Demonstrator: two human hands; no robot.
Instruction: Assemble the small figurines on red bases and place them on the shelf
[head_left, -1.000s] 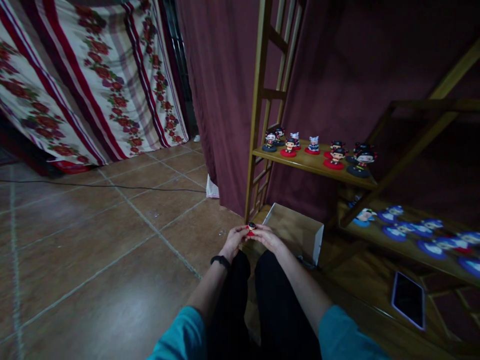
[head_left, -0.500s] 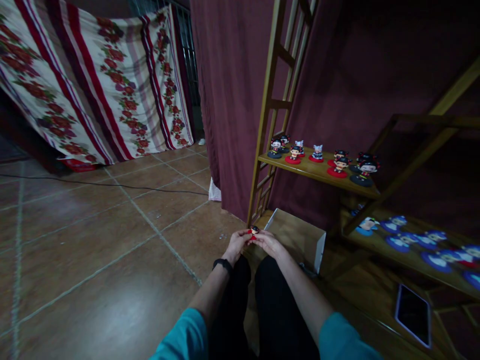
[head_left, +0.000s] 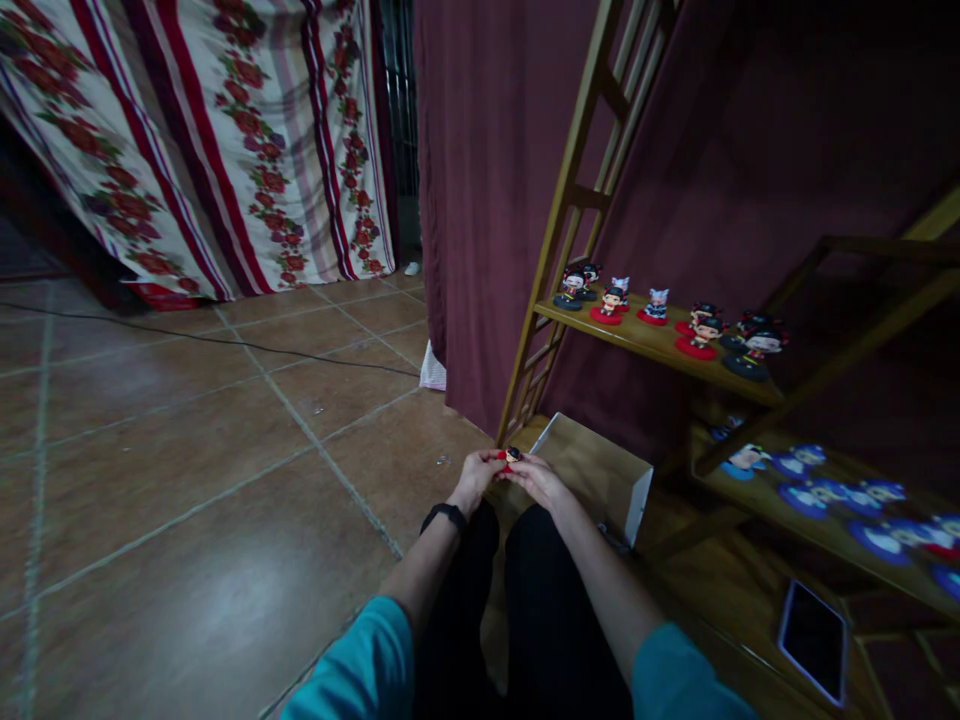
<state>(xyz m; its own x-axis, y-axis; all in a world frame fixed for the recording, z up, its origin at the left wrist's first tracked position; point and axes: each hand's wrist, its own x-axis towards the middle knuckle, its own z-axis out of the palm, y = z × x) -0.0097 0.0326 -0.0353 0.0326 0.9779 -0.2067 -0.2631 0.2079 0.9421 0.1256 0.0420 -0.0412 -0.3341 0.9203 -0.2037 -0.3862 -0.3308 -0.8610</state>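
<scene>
Above my knees, both hands hold one small figurine (head_left: 513,456) with a dark-haired head and red on its body or base. My left hand (head_left: 477,478) pinches it from the left, wearing a black band at the wrist. My right hand (head_left: 541,480) grips it from the right, fingers closed. Fingers cover most of the lower part of the figurine. Just beyond my right hand is an open cardboard box (head_left: 592,465) with pale inner walls; its bottom is partly hidden by my right arm.
At right, a wooden shelf (head_left: 637,338) bears several figurines on red and black round bases. A lower shelf holds several blue-based figurines (head_left: 810,495). A phone or tablet (head_left: 814,640) lies at lower right. A black cable (head_left: 300,353) crosses the tiled floor; a maroon curtain (head_left: 480,200) hangs ahead.
The view has turned slightly, so the shelf figurines sit further right and the tablet further left. Both hands still hold the figurine in nearly the same place.
</scene>
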